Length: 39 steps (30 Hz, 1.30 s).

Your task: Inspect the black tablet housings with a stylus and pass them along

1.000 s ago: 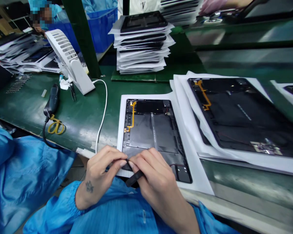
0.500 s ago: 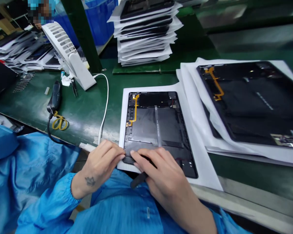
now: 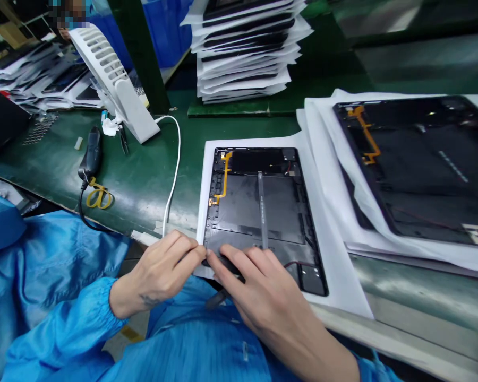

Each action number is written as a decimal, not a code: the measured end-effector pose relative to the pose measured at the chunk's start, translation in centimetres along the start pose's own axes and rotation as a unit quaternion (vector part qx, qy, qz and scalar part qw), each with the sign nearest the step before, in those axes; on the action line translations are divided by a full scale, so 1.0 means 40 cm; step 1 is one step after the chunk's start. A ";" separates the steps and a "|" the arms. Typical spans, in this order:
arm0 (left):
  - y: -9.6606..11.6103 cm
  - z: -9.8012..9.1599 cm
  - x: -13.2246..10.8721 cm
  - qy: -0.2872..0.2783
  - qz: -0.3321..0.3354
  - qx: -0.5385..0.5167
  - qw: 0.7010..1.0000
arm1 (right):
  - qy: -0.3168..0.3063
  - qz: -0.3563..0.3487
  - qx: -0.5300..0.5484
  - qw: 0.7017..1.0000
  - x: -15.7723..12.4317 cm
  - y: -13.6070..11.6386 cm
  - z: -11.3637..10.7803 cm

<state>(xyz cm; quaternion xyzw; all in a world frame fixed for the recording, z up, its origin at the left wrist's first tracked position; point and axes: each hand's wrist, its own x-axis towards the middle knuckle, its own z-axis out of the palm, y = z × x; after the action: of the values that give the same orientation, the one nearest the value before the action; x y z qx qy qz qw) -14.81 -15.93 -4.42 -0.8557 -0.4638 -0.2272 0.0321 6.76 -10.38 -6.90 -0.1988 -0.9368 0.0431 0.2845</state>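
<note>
An opened black tablet housing (image 3: 239, 212), its inside facing up, lies on a white foam sheet (image 3: 348, 276) right in front of me. An orange flex cable (image 3: 226, 178) runs along its left side, and a grey strip (image 3: 262, 207) goes down the middle. My left hand (image 3: 159, 270) is closed at the near left corner, fingertips pinched at the edge; what they pinch is hidden. My right hand (image 3: 266, 286) bends over the near edge, its index fingertip close to the left fingertips. From under it sticks the blurred end of a dark handheld tool (image 3: 217, 300).
Another tablet housing (image 3: 418, 175) on layered white sheets lies to the right. Behind rises a tall stack of sheet-separated panels (image 3: 247, 63). To the left are a white fan (image 3: 119, 85) with its cable (image 3: 177, 164), a black corded tool (image 3: 91, 151) and tweezers (image 3: 123, 140). Blue sleeve (image 3: 63, 254) beside me.
My right index finger has moved left to the corner, nearer the left fingertips. The dark tool's end has shifted slightly left. The whole view has shifted a little.
</note>
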 end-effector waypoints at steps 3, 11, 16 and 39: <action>-0.001 0.003 -0.025 0.039 -0.032 -0.029 0.998 | 0.000 -0.002 -0.025 1.000 0.002 -0.003 0.001; 0.012 0.039 -0.081 0.072 -0.036 -0.007 0.997 | -0.005 -0.029 -0.057 0.998 0.003 0.001 -0.007; 0.010 0.024 -0.054 0.061 0.011 0.045 0.997 | -0.004 -0.030 -0.052 0.998 0.005 -0.002 -0.008; -0.047 0.033 0.001 -0.060 -0.051 -0.049 0.996 | -0.121 -0.011 0.066 0.990 0.034 0.043 -0.094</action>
<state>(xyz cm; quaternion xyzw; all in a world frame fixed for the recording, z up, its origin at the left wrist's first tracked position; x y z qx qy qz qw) -15.82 -14.48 -5.86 -0.8436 -0.4962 -0.1991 -0.0497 8.40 -8.40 -3.38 -0.1624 -0.9617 0.1252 0.1819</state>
